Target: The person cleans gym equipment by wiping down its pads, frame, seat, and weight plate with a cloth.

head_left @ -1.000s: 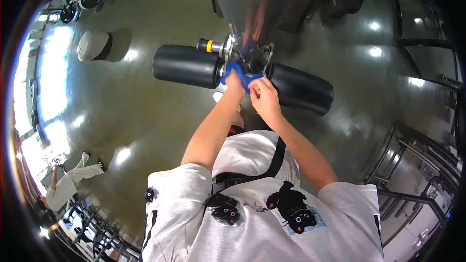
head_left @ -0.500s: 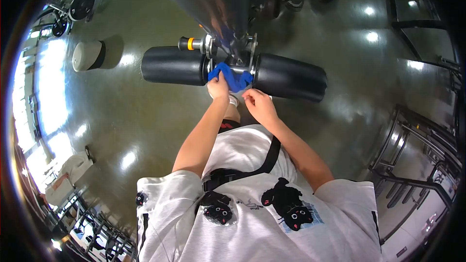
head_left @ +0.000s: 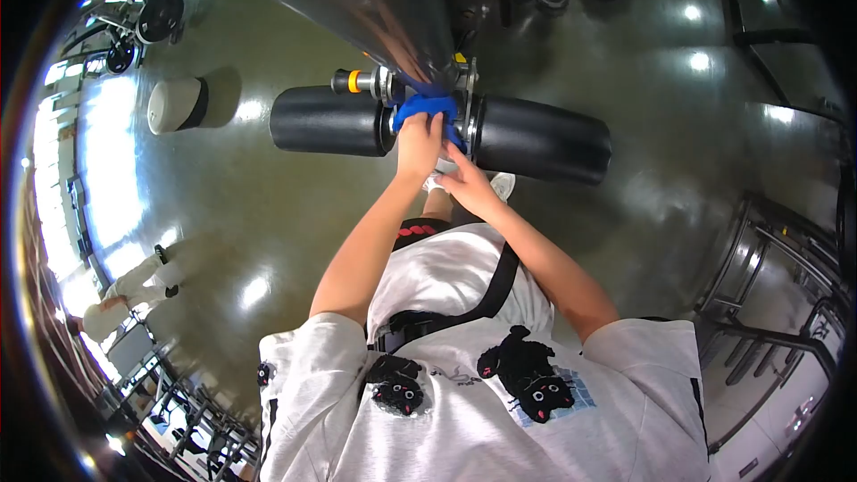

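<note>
A blue cloth (head_left: 425,107) is bunched over the metal bar between two black padded rollers, the left roller (head_left: 330,121) and the right roller (head_left: 543,139). My left hand (head_left: 418,145) presses the cloth against the bar, its fingers closed over the fabric. Just below and to the right is my right hand (head_left: 470,184), thumb apart from its outstretched fingers. Its fingertips reach the cloth's hanging end; whether they touch it I cannot tell. Left of the bar's centre sticks out a knob with a yellow ring (head_left: 353,81).
A dark machine column (head_left: 375,18) rises above the rollers. On the floor to the left sits a white-and-black block (head_left: 177,105). Metal frames (head_left: 768,303) stand at the right. Someone in white clothing (head_left: 125,295) is at the lower left, near more equipment.
My left hand and the cloth have moved up and right onto the bar's middle. My right hand has uncurled towards the cloth. The person at the left has shifted.
</note>
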A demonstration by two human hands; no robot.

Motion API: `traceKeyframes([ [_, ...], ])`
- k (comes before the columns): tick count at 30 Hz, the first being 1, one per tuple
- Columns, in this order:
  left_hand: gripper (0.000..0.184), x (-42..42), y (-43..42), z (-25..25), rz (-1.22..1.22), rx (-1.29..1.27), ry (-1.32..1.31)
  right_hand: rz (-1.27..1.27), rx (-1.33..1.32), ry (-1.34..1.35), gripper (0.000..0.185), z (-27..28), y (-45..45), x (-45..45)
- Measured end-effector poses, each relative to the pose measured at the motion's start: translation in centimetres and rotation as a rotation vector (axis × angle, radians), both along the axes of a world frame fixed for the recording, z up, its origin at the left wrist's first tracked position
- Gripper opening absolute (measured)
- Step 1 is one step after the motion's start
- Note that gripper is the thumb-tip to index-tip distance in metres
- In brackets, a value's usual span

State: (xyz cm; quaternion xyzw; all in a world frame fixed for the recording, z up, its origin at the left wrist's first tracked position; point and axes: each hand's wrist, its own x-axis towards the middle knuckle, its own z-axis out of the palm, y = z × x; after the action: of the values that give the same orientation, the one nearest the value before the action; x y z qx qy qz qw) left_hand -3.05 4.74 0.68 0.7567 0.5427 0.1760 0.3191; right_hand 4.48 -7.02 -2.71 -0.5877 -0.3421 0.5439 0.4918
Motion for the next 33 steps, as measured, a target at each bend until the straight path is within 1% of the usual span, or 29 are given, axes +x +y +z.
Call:
traceKeyframes([
  [1, 0.031, 0.0, 0.1, -0.1, -0.006, -0.002, 0.002, 0.023, -0.033, 0.05, 0.067, -0.3, 0.2, -0.1],
  [2, 0.03, 0.0, 0.1, -0.1, -0.074, -0.012, 0.023, 0.045, -0.065, 0.1, 0.075, -0.6, 0.2, -0.1],
  [3, 0.03, 0.0, 0.2, -0.4, -0.144, -0.023, 0.045, 0.035, -0.067, 0.102, 0.075, -0.5, 0.1, 0.0],
  [4, 0.03, 0.2, 0.0, -0.6, -0.154, -0.026, 0.047, 0.047, -0.049, 0.087, 0.076, -0.4, 0.0, 0.0],
  [6, 0.024, 0.6, -0.5, -1.3, -0.353, 0.075, 0.031, 0.05, -0.036, 0.071, 0.078, -0.2, -0.4, 0.2],
  [7, 0.024, 0.7, -0.3, -1.7, -0.361, 0.069, 0.03, 0.059, -0.055, 0.018, 0.079, -0.2, -0.8, 0.3],
  [8, 0.021, 0.7, 0.5, -2.1, -0.422, 0.153, 0.037, 0.068, -0.073, -0.036, 0.079, -0.1, -1.1, 0.4],
  [9, 0.02, 0.9, 1.2, -1.9, -0.482, 0.238, 0.042, 0.061, -0.078, -0.035, 0.079, -0.8, -1.4, 0.3],
  [10, 0.024, 1.1, 1.6, -1.7, -0.513, 0.121, 0.102, 0.037, -0.052, -0.02, 0.081, -1.5, -1.5, 0.1],
  [11, 0.024, 1.4, 2.2, -1.5, -0.516, 0.118, 0.103, 0.014, -0.023, -0.006, 0.083, -2.1, -1.7, -0.2],
  [12, 0.027, 2.0, 3.1, -0.7, -0.598, -0.026, 0.267, 0.012, -0.023, -0.004, 0.083, -1.7, -1.5, -0.3],
  [13, 0.031, 2.4, 3.6, -0.1, -0.678, -0.17, 0.433, 0.035, -0.098, 0.078, 0.085, -1.2, -1.3, -0.3],
  [14, 0.033, 2.6, 3.5, 0.2, -0.715, -0.144, 0.456, 0.058, -0.172, 0.159, 0.086, -0.7, -1.1, -0.4],
  [15, 0.033, 2.7, 3.4, 0.1, -0.719, -0.143, 0.459, 0.054, -0.171, 0.162, 0.086, -0.2, -0.7, -0.4],
  [17, 0.027, 2.8, 3.1, 0.0, -0.748, -0.008, 0.484, 0.054, -0.371, 0.303, 0.088, 0.6, 0.4, -0.2],
  [18, 0.027, 2.7, 3.0, -0.1, -0.752, -0.005, 0.484, 0.049, -0.369, 0.302, 0.088, 0.8, 0.6, -0.1],
  [20, 0.021, 2.4, 2.4, -0.5, -0.786, 0.154, 0.481, -0.028, -0.386, 0.555, 0.082, 1.3, 0.9, 0.2],
  [21, 0.021, 2.1, 2.1, -0.5, -0.788, 0.153, 0.479, -0.03, -0.387, 0.554, 0.082, 1.3, 0.8, 0.4],
  [23, 0.017, 1.1, 1.3, -0.3, -0.809, 0.295, 0.44, -0.018, -0.417, 0.669, 0.079, 1.4, 0.7, 0.6],
  [25, 0.018, 0.4, 0.5, 0.9, -0.787, 0.331, 0.393, -0.033, -0.406, 0.679, 0.081, 1.0, 0.4, 0.3],
  [27, 0.019, -0.1, -0.2, 2.2, -0.55, 0.029, 0.292, -0.047, -0.398, 0.69, 0.082, 0.4, 0.0, 0.3],
  [29, 0.022, -1.3, -0.8, 2.6, -0.547, 0.032, 0.248, -0.14, -0.374, 0.875, 0.068, 0.0, -0.2, 0.4],
  [30, 0.022, -1.9, -1.2, 2.4, -0.458, -0.167, 0.197, -0.135, -0.372, 0.878, 0.068, -0.6, -0.3, 0.5],
  [31, 0.022, -2.7, -1.7, 1.8, -0.364, -0.365, 0.143, -0.14, -0.458, 0.898, 0.062, -1.3, -0.4, 0.6],
  [32, 0.023, -3.7, -2.3, 0.8, -0.298, -0.403, 0.101, -0.144, -0.544, 0.915, 0.056, -1.9, -0.6, 0.8],
  [33, 0.023, -4.5, -3.0, 0.7, -0.295, -0.402, 0.102, -0.141, -0.544, 0.916, 0.056, -1.8, -0.8, 1.0],
])
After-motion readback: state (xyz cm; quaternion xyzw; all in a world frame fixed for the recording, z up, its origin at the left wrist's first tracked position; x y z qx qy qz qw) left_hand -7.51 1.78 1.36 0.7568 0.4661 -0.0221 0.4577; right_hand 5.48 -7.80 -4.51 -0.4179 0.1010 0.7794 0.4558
